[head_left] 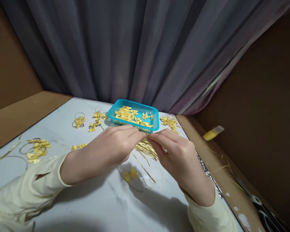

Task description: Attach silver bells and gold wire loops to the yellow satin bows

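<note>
My left hand (120,141) and my right hand (176,149) meet fingertip to fingertip over the middle of the white table. Both are closed in a pinch; what sits between the fingertips is too small to make out. Just beneath them lies a bundle of gold twist ties (146,149), partly covered by my hands. Closer to me is a yellow ribbon bow (130,175) with thin cord curving around it; whether it hangs or rests on the table I cannot tell. Beyond my fingers stands a blue plastic basket (157,119) holding many yellow ribbon bows (127,113).
Yellow bows with rings (96,120) lie left of the basket, more (37,149) farther left. Another pile of bows (170,122) is on the right. A silvery chain (204,167) runs along the right edge. Scissors (256,199) and a yellow tube (213,132) are beyond it.
</note>
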